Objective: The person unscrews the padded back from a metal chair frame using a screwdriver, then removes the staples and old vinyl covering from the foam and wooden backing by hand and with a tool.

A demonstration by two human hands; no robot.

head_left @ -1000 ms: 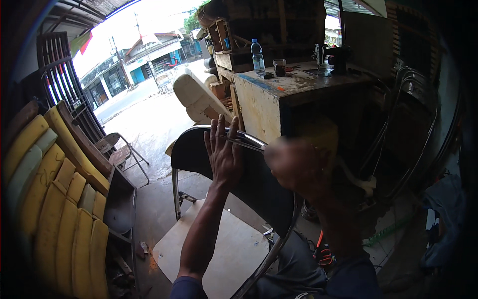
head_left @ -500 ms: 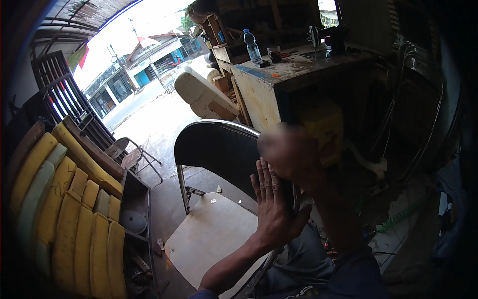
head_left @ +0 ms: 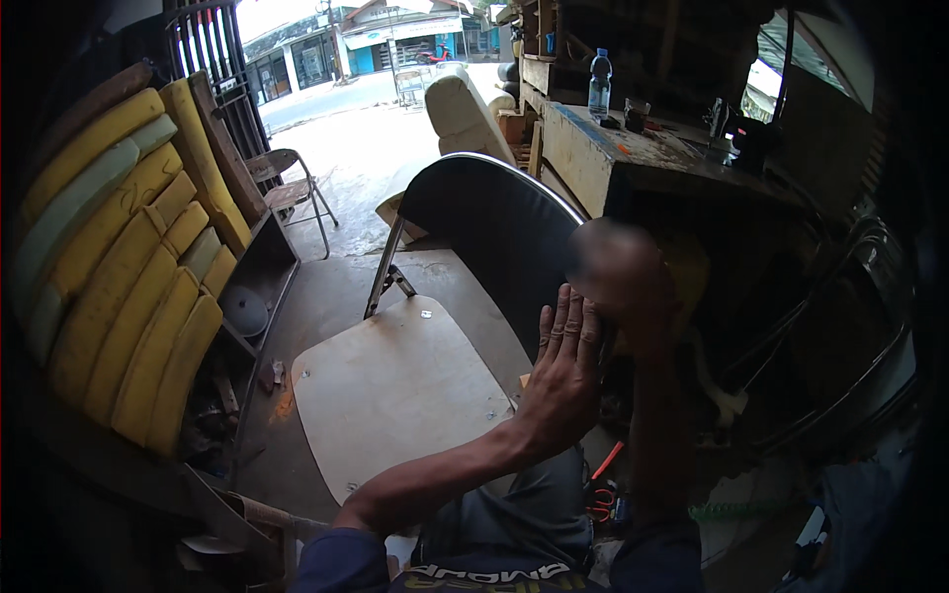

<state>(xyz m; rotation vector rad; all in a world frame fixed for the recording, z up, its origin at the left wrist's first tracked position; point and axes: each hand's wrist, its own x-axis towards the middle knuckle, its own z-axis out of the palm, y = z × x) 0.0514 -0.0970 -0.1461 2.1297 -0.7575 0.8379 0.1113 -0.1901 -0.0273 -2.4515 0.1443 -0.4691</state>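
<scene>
A folding chair with a black padded backrest [head_left: 494,222], a curved metal frame and a bare pale seat board [head_left: 395,381] stands in front of me. My left hand [head_left: 561,381] lies on the near right end of the backrest, its fingers stretched out and pointing up. Just above those fingertips is my right hand [head_left: 633,282], rounded like a fist at the backrest's right edge. A blurred patch covers its front, so whatever it grips is hidden. My legs are under the chair's near right side.
Yellow foam cushions [head_left: 138,326] are stacked at left. A folding chair [head_left: 292,188] stands behind them. At the back right, a worn workbench [head_left: 583,158] carries a water bottle [head_left: 600,84] and a sewing machine [head_left: 746,133]. Orange-handled scissors [head_left: 600,504] lie low by my leg.
The view has turned right and tilted down, so the chair's whole seat board and the scissors now show. Both hands stay together at the backrest's right end.
</scene>
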